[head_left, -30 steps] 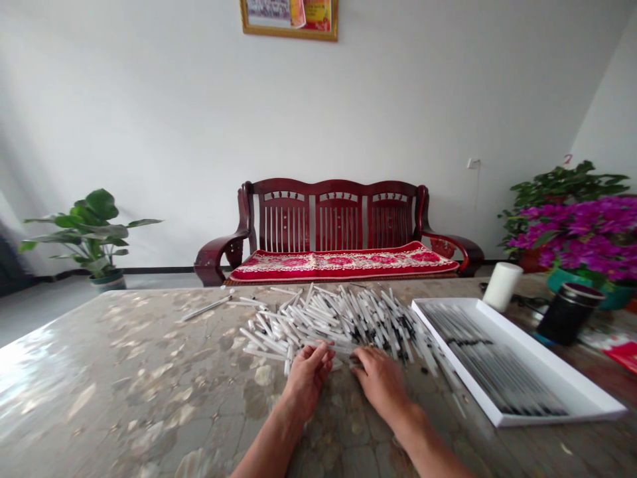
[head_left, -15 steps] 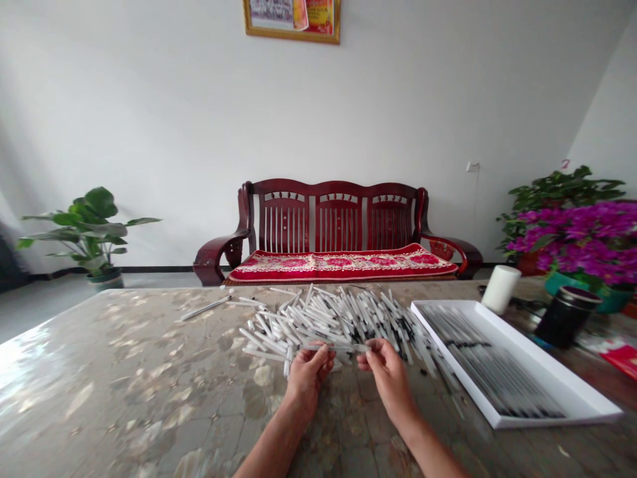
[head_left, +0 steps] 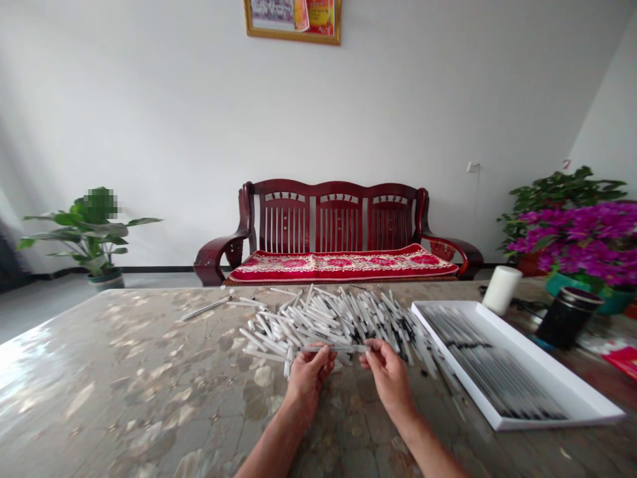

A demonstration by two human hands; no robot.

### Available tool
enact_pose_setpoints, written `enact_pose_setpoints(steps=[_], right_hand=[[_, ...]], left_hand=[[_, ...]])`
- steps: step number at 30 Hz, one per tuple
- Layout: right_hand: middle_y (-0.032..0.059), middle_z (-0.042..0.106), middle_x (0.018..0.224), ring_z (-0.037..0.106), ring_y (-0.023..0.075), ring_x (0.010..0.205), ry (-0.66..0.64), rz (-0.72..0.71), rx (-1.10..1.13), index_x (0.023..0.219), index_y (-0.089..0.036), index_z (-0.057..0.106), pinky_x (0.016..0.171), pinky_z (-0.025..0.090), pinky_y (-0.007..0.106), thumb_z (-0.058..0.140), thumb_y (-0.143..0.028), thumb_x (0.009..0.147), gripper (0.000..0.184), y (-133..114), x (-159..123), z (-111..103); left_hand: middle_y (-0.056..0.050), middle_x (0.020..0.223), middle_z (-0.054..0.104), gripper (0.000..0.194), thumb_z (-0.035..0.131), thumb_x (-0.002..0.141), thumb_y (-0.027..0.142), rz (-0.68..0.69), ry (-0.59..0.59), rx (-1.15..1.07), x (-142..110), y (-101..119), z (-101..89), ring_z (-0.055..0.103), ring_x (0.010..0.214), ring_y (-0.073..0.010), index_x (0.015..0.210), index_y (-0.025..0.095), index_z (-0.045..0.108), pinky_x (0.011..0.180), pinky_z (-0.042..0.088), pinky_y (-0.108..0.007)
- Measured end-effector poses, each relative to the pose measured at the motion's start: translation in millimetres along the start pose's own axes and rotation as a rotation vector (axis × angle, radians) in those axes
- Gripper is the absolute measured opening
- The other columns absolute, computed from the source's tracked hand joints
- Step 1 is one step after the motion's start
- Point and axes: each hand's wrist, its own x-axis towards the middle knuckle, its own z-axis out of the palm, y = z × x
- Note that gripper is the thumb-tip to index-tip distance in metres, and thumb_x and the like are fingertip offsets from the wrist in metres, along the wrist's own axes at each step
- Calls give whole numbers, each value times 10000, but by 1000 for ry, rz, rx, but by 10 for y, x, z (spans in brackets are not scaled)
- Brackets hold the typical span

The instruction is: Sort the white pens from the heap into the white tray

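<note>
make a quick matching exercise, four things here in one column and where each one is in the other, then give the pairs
Things:
1. single white pen
2. heap of white pens
3. white tray
4. red floral cushion

Places:
a. on the dark red wooden bench
b. on the right of the stone-patterned table, with pens lying in rows inside
c. held between the left hand and the right hand
d. loose on the table, just beyond both hands

Pairs: 1-c, 2-d, 3-b, 4-a
</note>
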Motion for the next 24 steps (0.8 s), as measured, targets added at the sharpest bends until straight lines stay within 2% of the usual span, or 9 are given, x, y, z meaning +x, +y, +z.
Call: enact_pose_setpoints(steps=[6,9,14,20,24], right_hand=[[39,737,805,712,223,693,-47,-20,10,929,-223,694,646,604,338,711,-486,773,306,40,-47,50],[40,747,797,715,226,682,-93,21,-6,916,-220,705,647,604,343,746,-482,727,326,31,-34,36],[0,695,612,678,224,547,-105,175,9,856,-220,703,520,568,331,754,-540,650,384,-71,-11,14],[-8,689,624,652,187,528,-105,374,135,777,-207,698,472,530,283,796,-538,588,393,-211,-75,11],[-6,688,617,632,158,513,-110,468,228,749,-187,699,450,500,244,860,-516,535,425,-213,-103,-30]], left_hand=[[24,603,705,411,977,415,252,27,-26,50,6,-45,-14,681,586,-122,679,153,678,518,519,-176],[19,598,707,426,979,401,273,36,-36,59,4,-51,-18,684,584,-125,677,152,678,525,524,-181],[0,632,733,434,971,406,308,84,-48,118,-26,-45,7,691,578,-140,677,154,668,536,541,-208],[-35,675,764,397,940,481,363,240,-151,220,-89,-26,37,680,561,-157,691,159,672,552,557,-251],[-49,676,764,368,927,514,378,276,-206,263,-111,-22,41,677,563,-163,684,156,689,554,556,-258]])
